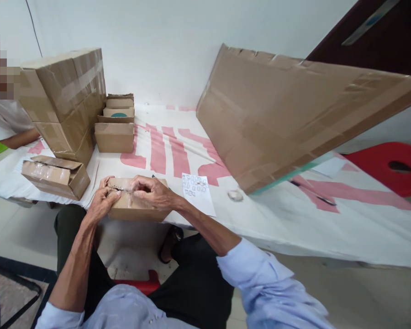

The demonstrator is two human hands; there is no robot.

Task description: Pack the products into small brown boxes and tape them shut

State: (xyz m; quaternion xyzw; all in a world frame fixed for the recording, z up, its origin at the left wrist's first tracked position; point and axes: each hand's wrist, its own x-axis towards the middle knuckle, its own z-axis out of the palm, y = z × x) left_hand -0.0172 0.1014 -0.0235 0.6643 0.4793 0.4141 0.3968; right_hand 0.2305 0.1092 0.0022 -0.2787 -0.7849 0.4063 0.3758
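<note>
A small brown cardboard box (137, 213) lies at the table's front edge, before my lap. My left hand (103, 198) grips its left end, with the thumb on top beside a ragged gap between the flaps. Over the top of the box, my right hand (154, 193) is closed in a pinch at a shiny strip of clear tape (125, 183) along the seam. The fingertips partly hide what is pinched. Just right of the box lies a white paper (199, 196) with rows of small drawn squares.
Large taped cartons (63, 87) are stacked at the left, with a small box (56, 176) in front. Open small boxes (114, 137) stand behind. A big cardboard sheet (287, 105) leans at the right, near a red stool (390, 164). Another person's arm (22, 137) shows far left.
</note>
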